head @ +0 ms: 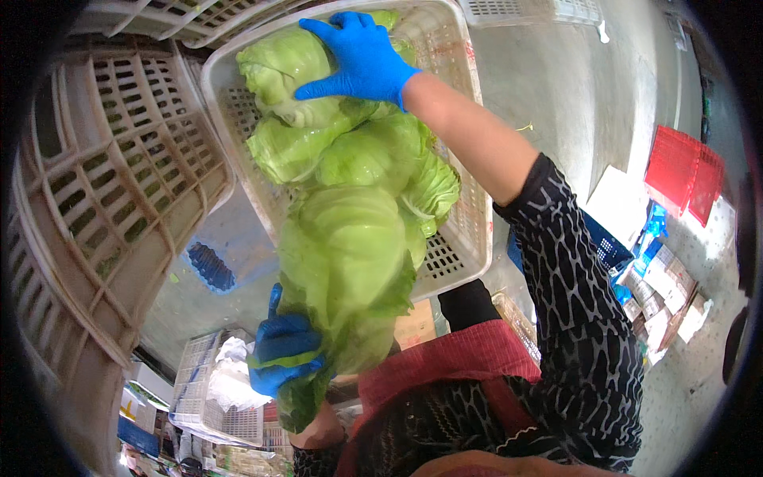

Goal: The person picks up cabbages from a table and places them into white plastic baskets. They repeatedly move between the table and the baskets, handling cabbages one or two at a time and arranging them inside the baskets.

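Note:
My right hand (360, 62), in a blue glove, lies with spread fingers on a pale green lettuce or cabbage head (286, 62) at the far end of a white plastic crate (477, 179). Several more such heads fill the middle of the crate. A large leafy head (343, 244) is nearest to me, over the crate's near rim. Below it my left hand (286, 352), gloved in blue too, is closed around its loose outer leaves. Part of the left hand's fingers is hidden by a leaf.
Tall slatted crates (119, 155) stand close on the left. Lower left is a white crate (185, 387) with crumpled white plastic (232, 375). On the floor to the right are a red crate (679, 170), a dark blue crate (602, 241) and cartons (667, 280).

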